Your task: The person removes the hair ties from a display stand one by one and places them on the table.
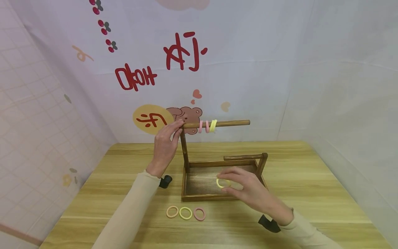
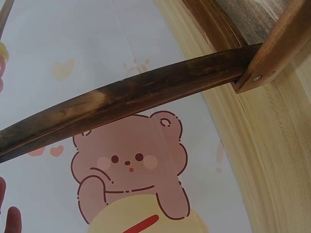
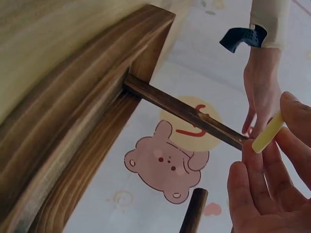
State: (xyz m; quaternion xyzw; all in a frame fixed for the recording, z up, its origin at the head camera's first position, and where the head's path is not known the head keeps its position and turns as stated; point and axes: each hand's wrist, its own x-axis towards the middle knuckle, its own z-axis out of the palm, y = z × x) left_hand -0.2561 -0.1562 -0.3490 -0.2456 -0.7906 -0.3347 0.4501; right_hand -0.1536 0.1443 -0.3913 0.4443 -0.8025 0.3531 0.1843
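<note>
A wooden rack has a tray base, a tall post with a long upper bar, and a shorter lower bar. My left hand holds the rack's top corner where post and upper bar meet, thumb below and fingers above. Two pink rings and some yellow rings hang on that bar. My right hand pinches a yellow ring between thumb and fingers, above the tray in the head view. The left wrist view shows the post and only some fingertips.
Three loose rings lie in a row before the tray: a peach ring, a yellow ring and a pink ring. A printed cloth with a bear stands behind the wooden table.
</note>
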